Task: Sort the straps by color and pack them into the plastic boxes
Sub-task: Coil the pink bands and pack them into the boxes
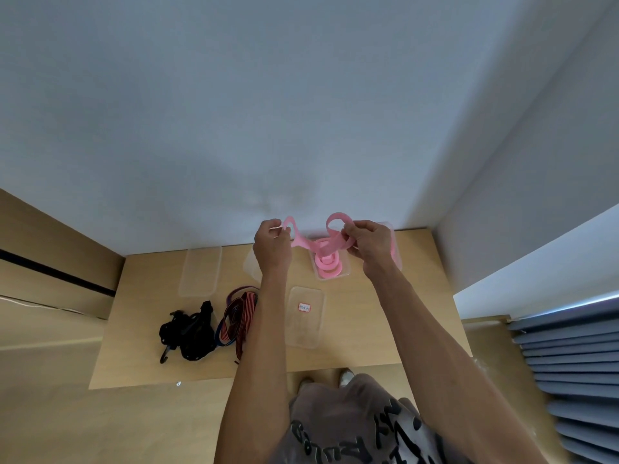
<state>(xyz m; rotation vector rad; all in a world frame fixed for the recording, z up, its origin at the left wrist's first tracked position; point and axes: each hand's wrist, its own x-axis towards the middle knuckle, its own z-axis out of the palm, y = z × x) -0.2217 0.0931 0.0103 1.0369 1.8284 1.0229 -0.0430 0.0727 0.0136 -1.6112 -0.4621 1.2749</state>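
Left hand (272,241): you pinch one end of the pink strap (303,243).
Strap axis: runs left to right between your hands, sagging mid-span.
Box (346,270): directly beneath the sag, pink coils inside.
Right hand (371,244): fingers curled round the other end; lower both.

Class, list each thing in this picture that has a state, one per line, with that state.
left hand: pinching pink strap
right hand: gripping pink strap
pink strap: held up, lower coils in box
pink strap's box: open
labelled box: empty
black straps: unpacked
red striped straps: unpacked
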